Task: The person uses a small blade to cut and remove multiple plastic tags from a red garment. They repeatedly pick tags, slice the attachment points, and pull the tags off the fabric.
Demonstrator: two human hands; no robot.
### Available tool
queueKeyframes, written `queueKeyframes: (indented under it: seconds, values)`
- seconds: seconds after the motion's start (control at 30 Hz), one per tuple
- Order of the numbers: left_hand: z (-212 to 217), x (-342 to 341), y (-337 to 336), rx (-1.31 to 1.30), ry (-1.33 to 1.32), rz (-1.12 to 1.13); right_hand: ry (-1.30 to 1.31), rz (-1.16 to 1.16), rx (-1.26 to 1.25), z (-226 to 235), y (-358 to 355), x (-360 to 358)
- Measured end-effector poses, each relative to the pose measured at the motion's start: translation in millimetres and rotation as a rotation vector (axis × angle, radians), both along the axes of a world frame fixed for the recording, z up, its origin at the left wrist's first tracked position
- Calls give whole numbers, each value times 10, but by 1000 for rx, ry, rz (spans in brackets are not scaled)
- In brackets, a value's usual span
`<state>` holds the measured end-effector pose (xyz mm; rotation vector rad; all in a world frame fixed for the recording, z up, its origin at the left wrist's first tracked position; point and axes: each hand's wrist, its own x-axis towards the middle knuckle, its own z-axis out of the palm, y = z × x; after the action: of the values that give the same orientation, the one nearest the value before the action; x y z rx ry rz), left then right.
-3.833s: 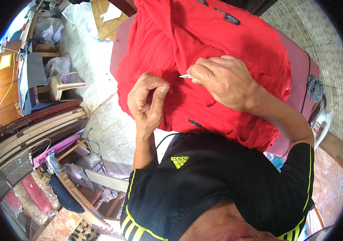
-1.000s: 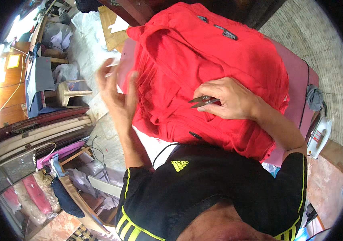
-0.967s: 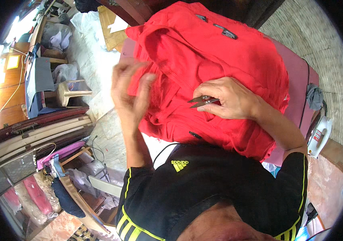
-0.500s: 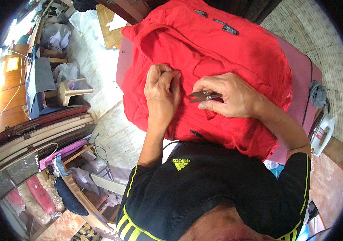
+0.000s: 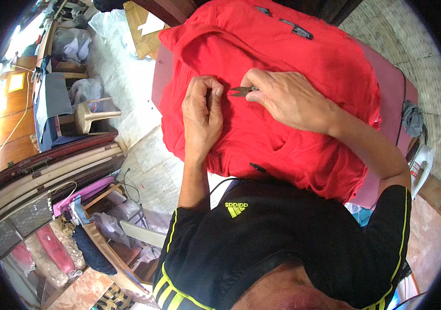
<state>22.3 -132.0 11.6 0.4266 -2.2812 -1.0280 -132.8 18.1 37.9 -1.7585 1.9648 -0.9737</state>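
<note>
Red garments (image 5: 282,51) lie heaped in front of me, with several small dark labels (image 5: 302,33) showing near the far edge. My left hand (image 5: 202,106) is closed in a pinch on the red cloth; the exact bit between its fingertips is hidden. In my right hand (image 5: 287,98) I hold small dark thread snips (image 5: 241,92). Their two blades stand slightly apart and point left, close to my left fingertips. Most of the snips' body is covered by my fingers.
Under the garments is a pink board (image 5: 395,98). A white iron (image 5: 422,168) stands at its right, near a grey cloth (image 5: 412,119). To the left are a beige stool (image 5: 89,116), a wooden rack (image 5: 101,248) with plastic bags, and a wooden board (image 5: 137,39).
My right hand has moved up and left, bringing the snips nearer my left fingertips. The left hand has shifted slightly up and left, still pinched.
</note>
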Motion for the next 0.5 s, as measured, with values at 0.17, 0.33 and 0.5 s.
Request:
queueKeyframes:
  seconds: [0.17,0.33,0.5]
  values:
    - [12,0,27,-36,3,6,38,19,-10,26,-61,46]
    - [3,-7,21,-30,8,2,40,9,21,46,-85,59]
    - [-12,-16,10,-28,23,2,18,7,30,18,-95,49]
